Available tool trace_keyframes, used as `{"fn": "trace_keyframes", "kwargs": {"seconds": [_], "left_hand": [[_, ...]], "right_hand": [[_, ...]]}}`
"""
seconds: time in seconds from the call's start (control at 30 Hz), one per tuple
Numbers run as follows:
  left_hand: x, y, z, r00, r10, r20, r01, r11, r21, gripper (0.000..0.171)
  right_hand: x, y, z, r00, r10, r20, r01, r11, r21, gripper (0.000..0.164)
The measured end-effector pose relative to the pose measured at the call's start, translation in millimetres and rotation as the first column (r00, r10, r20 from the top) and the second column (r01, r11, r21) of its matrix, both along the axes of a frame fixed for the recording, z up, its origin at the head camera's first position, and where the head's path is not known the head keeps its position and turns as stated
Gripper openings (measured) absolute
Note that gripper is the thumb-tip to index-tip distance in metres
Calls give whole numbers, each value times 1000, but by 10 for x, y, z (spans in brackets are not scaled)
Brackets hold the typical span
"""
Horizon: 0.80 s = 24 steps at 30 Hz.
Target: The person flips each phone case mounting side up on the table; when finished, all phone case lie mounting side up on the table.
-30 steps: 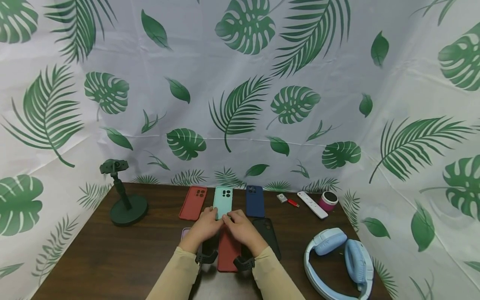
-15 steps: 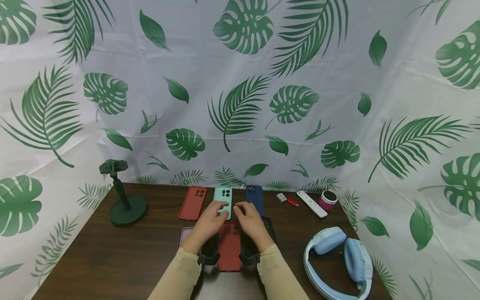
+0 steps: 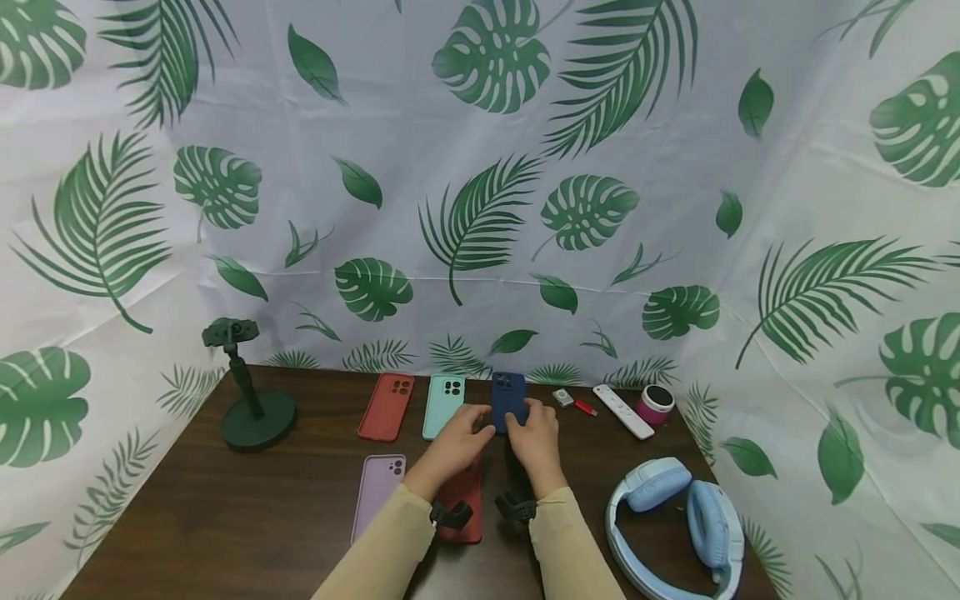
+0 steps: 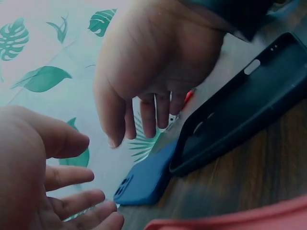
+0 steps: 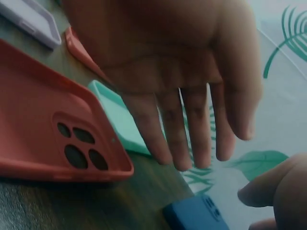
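A navy blue phone case (image 3: 509, 398) lies flat near the back edge of the table. Both hands hover about it with relaxed, spread fingers. My left hand (image 3: 456, 440) is at its lower left, thumb apart from the fingers. My right hand (image 3: 538, 437) overlaps its lower right side in the head view. Both wrist views show gaps between the hands and the case. Beneath the left forearm is a red phone case (image 3: 468, 521), partly hidden. A black phone case (image 4: 240, 105) shows in the left wrist view; the right arm hides it from the head.
Left of the hands are a mint case (image 3: 442, 404), another red case (image 3: 386, 407) and a lilac case (image 3: 377, 492). Headphones (image 3: 637, 567), a remote (image 3: 624, 411), a pink-and-white cylinder (image 3: 656, 404) and a red USB stick (image 3: 586, 407) lie right. A webcam stand (image 3: 258, 421) stands left.
Both hands have moved right, from the mint case to the navy blue one, and drawn apart. The mint and lilac cases are now less covered.
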State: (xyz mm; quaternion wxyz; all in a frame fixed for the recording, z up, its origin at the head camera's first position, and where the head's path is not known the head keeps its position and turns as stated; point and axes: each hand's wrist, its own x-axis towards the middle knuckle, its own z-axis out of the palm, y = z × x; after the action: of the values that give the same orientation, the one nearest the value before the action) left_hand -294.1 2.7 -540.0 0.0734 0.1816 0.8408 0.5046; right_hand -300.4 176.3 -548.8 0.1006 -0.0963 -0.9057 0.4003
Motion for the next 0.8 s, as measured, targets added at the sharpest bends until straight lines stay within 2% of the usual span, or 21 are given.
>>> {"fn": "trace_keyframes", "kwargs": {"seconds": [0.17, 0.4, 0.5, 0.63, 0.8], "left_hand": [[-167, 154, 10, 1000, 21, 23, -20, 998, -56, 54], [-377, 327, 39, 988, 97, 120, -74, 979, -189, 63], [-432, 378, 28, 974, 109, 197, -71, 979, -192, 69], [-474, 443, 4, 942, 129, 311, -70, 978, -196, 82], [-530, 519, -64, 924, 206, 322, -130, 962, -242, 82]], "right_hand": [[-23, 52, -49, 998, -10, 55, 8, 999, 36, 64], [-19, 64, -113, 995, 0, 98, -12, 992, 128, 67], [-9, 61, -138, 995, 15, 101, -32, 986, 166, 65], [5, 69, -176, 992, 40, 118, -63, 977, 203, 63], [8, 82, -187, 992, 55, 115, -79, 971, 224, 64]]}}
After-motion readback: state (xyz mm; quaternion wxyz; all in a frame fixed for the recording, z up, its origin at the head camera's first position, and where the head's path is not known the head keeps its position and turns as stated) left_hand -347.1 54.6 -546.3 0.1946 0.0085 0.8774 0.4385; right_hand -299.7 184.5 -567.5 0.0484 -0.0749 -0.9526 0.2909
